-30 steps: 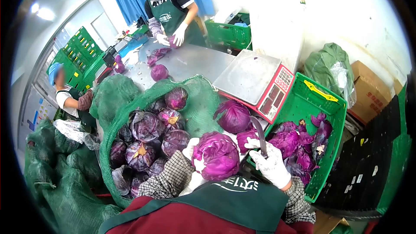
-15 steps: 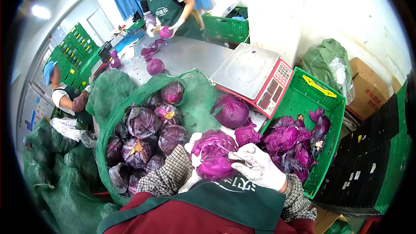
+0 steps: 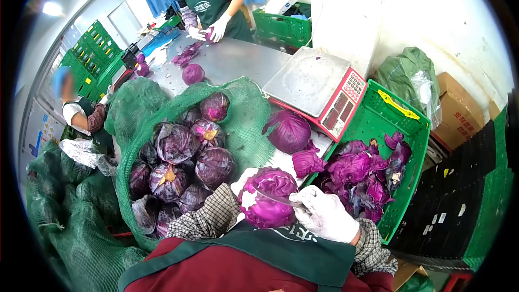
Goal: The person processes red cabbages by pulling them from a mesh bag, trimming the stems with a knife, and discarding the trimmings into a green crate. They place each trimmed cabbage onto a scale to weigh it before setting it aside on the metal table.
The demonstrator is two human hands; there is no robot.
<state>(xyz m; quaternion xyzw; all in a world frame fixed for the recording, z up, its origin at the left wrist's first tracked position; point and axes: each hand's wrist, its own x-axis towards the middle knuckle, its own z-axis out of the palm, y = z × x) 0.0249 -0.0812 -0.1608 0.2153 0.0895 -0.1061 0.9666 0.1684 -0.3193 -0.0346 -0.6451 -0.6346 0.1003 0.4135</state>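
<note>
A trimmed red cabbage (image 3: 270,213) rests in my left hand (image 3: 241,180). That hand wears a white glove, its fingers wrapped round the left side and partly hidden behind the head. My right hand (image 3: 326,214), gloved too, is closed on a knife (image 3: 275,198) whose thin blade lies across the cabbage near the pale stem end. Just beyond sit a larger whole red cabbage (image 3: 290,132) and a loose purple leaf piece (image 3: 307,162). At my left, a green mesh sack (image 3: 250,124) lies open with several untrimmed red cabbages (image 3: 177,143) inside.
A green crate (image 3: 403,184) of cut leaves stands at my right, beside a red-framed scale (image 3: 311,75). Across the metal table (image 3: 243,59), a co-worker (image 3: 213,8) handles a cabbage. Another person (image 3: 81,113) stands at far left, near full mesh sacks (image 3: 81,227).
The cabbage in my left hand has turned, showing more ruffled leaf edges on top. The knife blade has swung across it toward the stem end. The co-worker's hands have closed over their cabbage.
</note>
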